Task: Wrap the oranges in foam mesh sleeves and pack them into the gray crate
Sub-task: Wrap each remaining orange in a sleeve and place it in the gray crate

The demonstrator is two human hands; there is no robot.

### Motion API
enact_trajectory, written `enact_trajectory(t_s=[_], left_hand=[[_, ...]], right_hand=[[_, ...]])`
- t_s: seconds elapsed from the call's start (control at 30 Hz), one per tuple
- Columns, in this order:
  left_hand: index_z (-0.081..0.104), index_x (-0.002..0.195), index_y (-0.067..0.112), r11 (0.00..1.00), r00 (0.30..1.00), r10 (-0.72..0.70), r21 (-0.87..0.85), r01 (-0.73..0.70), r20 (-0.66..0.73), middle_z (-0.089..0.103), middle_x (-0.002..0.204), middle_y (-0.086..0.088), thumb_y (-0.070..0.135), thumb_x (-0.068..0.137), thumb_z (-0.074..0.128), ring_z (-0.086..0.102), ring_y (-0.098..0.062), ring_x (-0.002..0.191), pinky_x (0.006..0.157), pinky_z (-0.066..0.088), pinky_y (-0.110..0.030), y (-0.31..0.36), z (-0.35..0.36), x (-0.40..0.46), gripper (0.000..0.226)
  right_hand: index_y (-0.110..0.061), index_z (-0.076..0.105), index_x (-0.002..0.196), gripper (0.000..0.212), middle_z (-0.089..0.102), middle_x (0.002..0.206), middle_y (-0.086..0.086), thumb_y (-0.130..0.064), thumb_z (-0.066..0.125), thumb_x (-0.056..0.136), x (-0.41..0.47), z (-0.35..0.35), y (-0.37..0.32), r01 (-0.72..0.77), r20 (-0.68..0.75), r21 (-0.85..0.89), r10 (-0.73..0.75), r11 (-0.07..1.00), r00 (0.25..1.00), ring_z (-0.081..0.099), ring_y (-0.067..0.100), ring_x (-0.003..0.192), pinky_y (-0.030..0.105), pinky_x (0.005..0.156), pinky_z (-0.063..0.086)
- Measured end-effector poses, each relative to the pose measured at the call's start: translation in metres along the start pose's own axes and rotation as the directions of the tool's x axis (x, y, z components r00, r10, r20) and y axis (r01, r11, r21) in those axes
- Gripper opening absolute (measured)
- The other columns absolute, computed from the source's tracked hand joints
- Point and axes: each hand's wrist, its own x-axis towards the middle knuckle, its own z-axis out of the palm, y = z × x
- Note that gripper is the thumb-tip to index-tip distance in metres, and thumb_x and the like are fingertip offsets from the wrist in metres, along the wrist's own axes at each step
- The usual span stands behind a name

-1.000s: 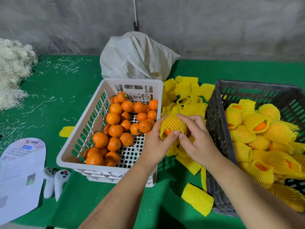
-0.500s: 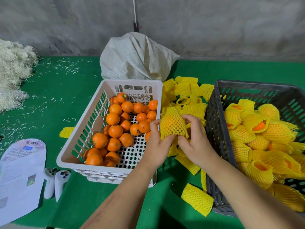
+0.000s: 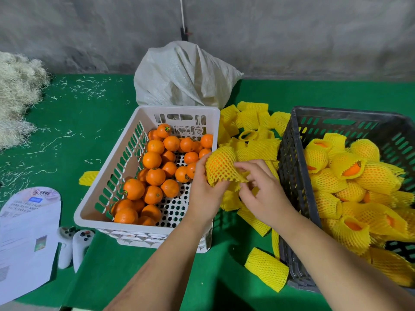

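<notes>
My left hand (image 3: 205, 194) grips an orange wrapped in a yellow foam mesh sleeve (image 3: 221, 166), held between the two crates. My right hand (image 3: 261, 191) pinches the sleeve's loose lower edge with its fingertips. The white crate (image 3: 112, 176) on the left holds several bare oranges (image 3: 155, 176). The gray crate (image 3: 294, 153) on the right holds several sleeved oranges (image 3: 350, 185). A pile of empty yellow sleeves (image 3: 253, 124) lies between the crates.
A white woven sack (image 3: 182, 75) stands behind the white crate. Pale straw-like filler (image 3: 18, 95) is heaped at far left. A printed sheet (image 3: 27, 232) and two white controllers (image 3: 74, 245) lie at front left. Loose sleeves (image 3: 266, 269) lie near the gray crate's front corner.
The sleeved orange has risen slightly and turned, more of the mesh now covering it. My right hand has shifted from the top of the sleeve to its lower edge.
</notes>
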Motion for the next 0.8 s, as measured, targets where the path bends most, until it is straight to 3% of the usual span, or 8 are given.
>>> enact_trajectory(t_s=[0.03,0.1,0.2,0.33,0.53,0.6,0.7,0.8], left_hand=[[0.047,0.147,0.034,1.0,1.0,-0.014,-0.009,0.014,-0.006,0.063,0.131,0.002,0.017,0.086,0.073,0.066,-0.02,0.116,0.094,0.06,-0.045,-0.001,0.0,0.0,0.069],[0.045,0.147,0.038,0.998,1.0,-0.03,-0.046,0.03,-0.005,0.062,0.133,0.002,0.022,0.086,0.07,0.065,-0.018,0.119,0.092,0.059,-0.039,-0.003,-0.001,-0.002,0.068],[0.038,0.146,0.038,0.998,0.994,0.037,0.052,-0.042,0.099,0.06,0.13,0.006,0.03,0.087,0.07,0.065,-0.021,0.115,0.09,0.059,-0.047,-0.004,0.0,-0.005,0.068],[0.032,0.149,0.035,0.932,0.966,0.057,0.334,-0.142,0.251,0.047,0.137,0.005,0.044,0.082,0.068,0.045,-0.018,0.131,0.107,0.046,-0.053,-0.005,0.005,-0.006,0.077],[0.022,0.16,0.033,0.842,0.951,0.018,0.508,-0.18,0.308,0.043,0.149,0.001,0.058,0.082,0.061,0.038,-0.018,0.134,0.111,0.039,-0.052,-0.002,0.007,-0.006,0.091],[0.015,0.165,0.037,0.851,0.924,0.01,0.482,-0.209,0.383,0.044,0.155,0.008,0.062,0.087,0.066,0.04,-0.015,0.141,0.114,0.039,-0.051,-0.003,0.005,-0.004,0.097],[0.023,0.164,0.04,0.968,0.921,-0.045,0.246,-0.056,0.386,0.046,0.16,0.012,0.065,0.094,0.061,0.045,-0.013,0.146,0.117,0.04,-0.056,-0.002,0.002,-0.004,0.083],[0.044,0.153,0.041,0.968,0.962,-0.051,0.249,-0.019,0.27,0.065,0.137,0.015,0.078,0.094,0.053,0.063,-0.01,0.126,0.106,0.052,-0.053,0.005,0.011,-0.005,0.07]], right_hand=[[-0.042,0.042,0.145,0.067,0.046,0.13,-0.013,-0.015,0.059,0.086,0.002,0.001,-0.002,-0.166,0.097,0.132,0.154,0.977,0.983,0.059,0.002,0.091,0.021,0.073,0.052],[-0.054,0.028,0.146,0.076,0.049,0.137,-0.008,-0.015,0.057,0.087,0.007,0.001,-0.007,-0.482,0.309,0.463,0.374,0.744,0.874,0.067,0.007,0.093,0.033,0.078,0.058],[-0.042,0.039,0.147,0.064,0.067,0.132,-0.006,-0.046,0.066,0.088,0.01,0.0,-0.008,-0.592,0.47,0.67,0.361,0.449,0.806,0.069,0.016,0.115,0.041,0.09,0.059],[-0.041,0.053,0.131,0.066,0.073,0.12,-0.006,-0.037,0.086,0.074,0.011,-0.001,-0.006,-0.543,0.389,0.674,0.384,0.5,0.837,0.07,0.012,0.111,0.027,0.083,0.059],[-0.04,0.052,0.14,0.084,0.068,0.128,-0.011,-0.042,0.092,0.066,0.012,0.0,-0.002,-0.446,0.185,0.622,0.433,0.643,0.882,0.066,0.012,0.118,0.042,0.099,0.056],[-0.046,0.049,0.142,0.09,0.066,0.132,-0.012,-0.047,0.092,0.062,0.015,-0.004,0.001,-0.443,0.147,0.599,0.451,0.668,0.88,0.064,0.012,0.121,0.045,0.102,0.055],[-0.068,0.042,0.132,0.088,0.057,0.14,-0.01,-0.048,0.09,0.061,0.017,-0.006,0.001,-0.477,0.182,0.519,0.453,0.71,0.873,0.059,0.015,0.126,0.045,0.103,0.054],[-0.07,0.042,0.127,0.077,0.061,0.131,-0.013,-0.04,0.084,0.07,0.013,-0.002,-0.002,-0.504,0.254,0.47,0.436,0.725,0.863,0.064,0.013,0.118,0.038,0.094,0.057]])
